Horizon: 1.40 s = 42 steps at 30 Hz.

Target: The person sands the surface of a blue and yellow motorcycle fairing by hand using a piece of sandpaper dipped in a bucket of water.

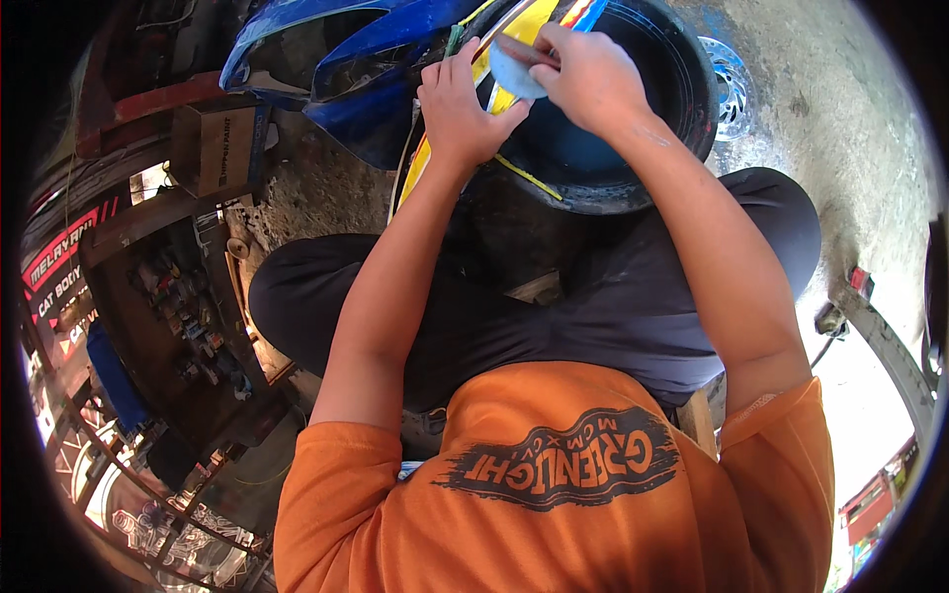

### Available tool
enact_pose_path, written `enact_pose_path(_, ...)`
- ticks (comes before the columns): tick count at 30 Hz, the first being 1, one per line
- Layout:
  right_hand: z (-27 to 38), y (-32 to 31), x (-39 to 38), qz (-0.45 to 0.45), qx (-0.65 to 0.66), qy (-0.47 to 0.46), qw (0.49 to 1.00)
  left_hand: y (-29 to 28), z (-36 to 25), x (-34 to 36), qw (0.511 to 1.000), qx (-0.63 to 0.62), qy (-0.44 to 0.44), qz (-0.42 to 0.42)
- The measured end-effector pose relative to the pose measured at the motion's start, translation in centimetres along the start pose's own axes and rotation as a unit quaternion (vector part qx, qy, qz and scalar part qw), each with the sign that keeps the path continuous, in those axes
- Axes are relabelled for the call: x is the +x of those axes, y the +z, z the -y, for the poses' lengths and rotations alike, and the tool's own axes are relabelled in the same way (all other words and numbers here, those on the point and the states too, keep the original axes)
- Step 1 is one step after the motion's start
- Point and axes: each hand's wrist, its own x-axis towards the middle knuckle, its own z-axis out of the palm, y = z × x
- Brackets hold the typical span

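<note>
A long, narrow painted panel [420, 170], yellow with white, blue and red stripes, lies slanted across the rim of a black tub [708, 109]. My left hand [465, 111] grips it by its left side, fingers bent over the edge and thumb stretched toward the right. Between thumb and fingers my right hand [596, 84] pinches a thin brownish flat strip [524, 49]. The strip lies against a pale blue patch [513, 75] over the panel; whether that patch is paint or a separate piece I cannot tell. Part of the panel is hidden behind both hands.
Glossy blue vehicle bodywork [351, 89] rests left of the tub. A brake disc [730, 89] lies on the concrete floor to its right. At the left stand a cardboard box [219, 148] and a shelf [188, 316] with small items. My bent legs [554, 306] are close below the tub.
</note>
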Motion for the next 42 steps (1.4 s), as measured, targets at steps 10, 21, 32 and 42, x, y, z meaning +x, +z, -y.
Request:
enact_pose_path(10, 0.3, 0.1, -0.1, 0.008, 0.013, -0.012, 1.000, -0.1, 0.2, -0.1, 1.000, 0.003, 0.003, 0.005)
enact_pose_path(21, 0.2, -0.2, 0.0, 0.051, 0.034, -0.004, 0.998, -0.1, 0.1, 0.1, 1.000, -0.004, 0.003, 0.004)
enact_pose_path(32, 0.3, -0.1, 0.0, 0.048, 0.027, 0.001, 0.998, -0.1, 0.0, 0.0, 1.000, 0.000, -0.002, 0.011)
enact_pose_path(42, -0.1, -0.1, 0.2, 0.030, 0.026, 0.010, 0.999, 0.0, 0.0, 0.1, 1.000, 0.001, 0.002, 0.005)
